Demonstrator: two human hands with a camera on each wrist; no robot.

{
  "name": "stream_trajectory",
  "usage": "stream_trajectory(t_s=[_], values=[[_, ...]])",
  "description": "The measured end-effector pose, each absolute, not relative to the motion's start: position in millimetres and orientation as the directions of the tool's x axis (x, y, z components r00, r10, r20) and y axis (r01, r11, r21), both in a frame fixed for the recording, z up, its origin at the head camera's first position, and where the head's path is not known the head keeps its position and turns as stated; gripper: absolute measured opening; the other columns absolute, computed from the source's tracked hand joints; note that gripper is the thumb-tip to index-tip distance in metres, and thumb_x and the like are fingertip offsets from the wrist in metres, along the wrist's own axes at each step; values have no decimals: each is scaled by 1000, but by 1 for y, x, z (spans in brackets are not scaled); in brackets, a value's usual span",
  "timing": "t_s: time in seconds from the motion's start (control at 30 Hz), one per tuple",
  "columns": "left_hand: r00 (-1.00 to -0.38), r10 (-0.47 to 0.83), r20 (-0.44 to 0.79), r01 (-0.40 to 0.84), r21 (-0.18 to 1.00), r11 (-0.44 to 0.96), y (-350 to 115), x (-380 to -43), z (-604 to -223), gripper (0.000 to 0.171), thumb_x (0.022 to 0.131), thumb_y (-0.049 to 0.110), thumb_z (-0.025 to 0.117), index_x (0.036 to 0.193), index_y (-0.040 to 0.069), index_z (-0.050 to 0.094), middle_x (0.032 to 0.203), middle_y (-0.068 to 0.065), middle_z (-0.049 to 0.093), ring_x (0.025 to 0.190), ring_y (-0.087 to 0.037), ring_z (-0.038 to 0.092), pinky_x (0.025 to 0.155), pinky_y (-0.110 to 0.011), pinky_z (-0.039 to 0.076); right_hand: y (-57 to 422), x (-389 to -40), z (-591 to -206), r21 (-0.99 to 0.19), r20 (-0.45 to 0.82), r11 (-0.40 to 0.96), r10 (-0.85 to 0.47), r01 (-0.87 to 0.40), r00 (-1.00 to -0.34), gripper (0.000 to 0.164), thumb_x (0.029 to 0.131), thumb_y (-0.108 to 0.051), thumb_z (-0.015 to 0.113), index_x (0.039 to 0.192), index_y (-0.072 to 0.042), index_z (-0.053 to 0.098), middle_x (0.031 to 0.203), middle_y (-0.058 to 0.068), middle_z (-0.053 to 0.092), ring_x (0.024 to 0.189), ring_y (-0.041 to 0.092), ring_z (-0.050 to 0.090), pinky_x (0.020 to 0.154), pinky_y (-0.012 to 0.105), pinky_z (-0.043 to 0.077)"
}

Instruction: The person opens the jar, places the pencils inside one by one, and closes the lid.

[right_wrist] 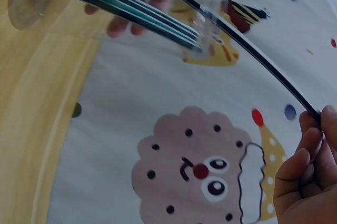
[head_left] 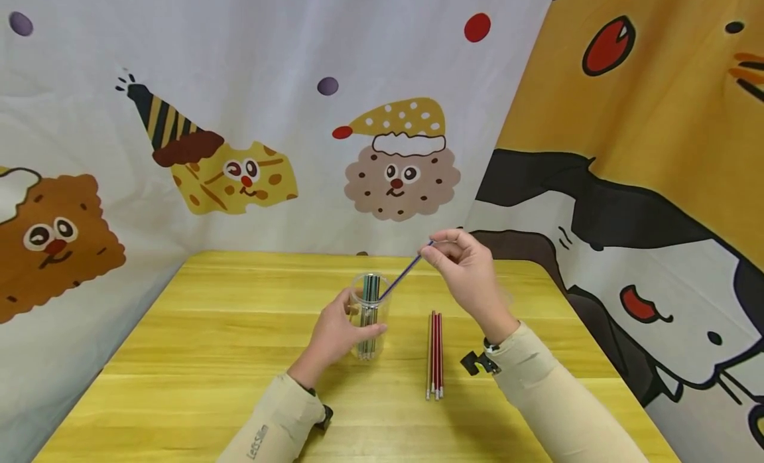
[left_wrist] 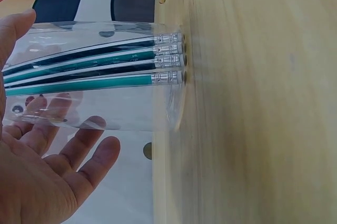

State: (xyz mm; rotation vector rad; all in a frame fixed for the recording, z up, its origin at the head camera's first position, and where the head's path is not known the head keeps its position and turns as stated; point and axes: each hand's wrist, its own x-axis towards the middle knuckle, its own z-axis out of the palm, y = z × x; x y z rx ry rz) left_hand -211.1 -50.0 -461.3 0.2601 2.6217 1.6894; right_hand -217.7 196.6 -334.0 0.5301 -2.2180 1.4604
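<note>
A clear plastic cup (head_left: 384,317) stands upright on the table, with several green and black pencils (left_wrist: 95,63) inside, their eraser ends down. Around its near left side my left hand (head_left: 337,327) holds the cup, the thumb across the front and the fingers partly behind it. Between thumb and fingertips, my right hand (head_left: 468,272) pinches the upper end of a dark blue pencil (head_left: 406,275). This pencil slants down to the left; in the right wrist view its eraser end lies within the mouth of the cup.
Several red pencils (head_left: 438,357) lie side by side right of the cup, with a gold-coloured pencil (head_left: 428,357) along their left. The yellow wooden table (head_left: 209,343) meets a cartoon-printed curtain (head_left: 268,52) at the back.
</note>
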Motion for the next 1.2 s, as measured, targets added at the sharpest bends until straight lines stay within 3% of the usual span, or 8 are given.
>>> stream_trajectory(t_s=[0.2,0.53,0.7,0.97,1.2], values=[[-986,144,82,134,908,398,-49,-211,-461,80,79,45,96,145,22,58,127,-6,65,131,-34,63,97,-53,60,175,-219,-347,-703,528,439,-205,-560,-824,18,100,-17,78,117,-11,74,93,9,83,78,10,68,69,24,53],[-983,157,92,148,907,395,-49,-211,-464,76,80,47,95,142,24,58,124,-5,64,130,-36,64,97,-53,60,149,-227,-372,-607,464,530,-369,-592,-805,17,101,-18,76,116,-11,74,90,2,81,64,7,61,57,24,51],[-982,162,95,153,907,393,-49,-211,-465,76,80,48,95,142,24,58,121,-4,63,130,-36,63,96,-52,60,144,-226,-376,-583,436,567,-387,-582,-813,16,103,-20,75,116,-11,74,86,4,80,58,7,55,52,24,47],[-982,160,99,155,905,397,-50,-211,-465,76,80,47,95,143,24,58,126,-5,63,132,-37,63,97,-54,60,142,-225,-374,-518,453,612,-395,-597,-799,16,102,-19,75,115,-11,77,92,-1,80,66,3,60,57,23,51],[-983,154,100,154,906,394,-50,-211,-465,76,80,48,95,143,26,58,126,-5,64,131,-38,63,98,-55,59,140,-225,-373,-484,455,637,-403,-600,-794,11,102,-20,75,111,-13,79,86,-4,76,65,4,56,56,22,50]])
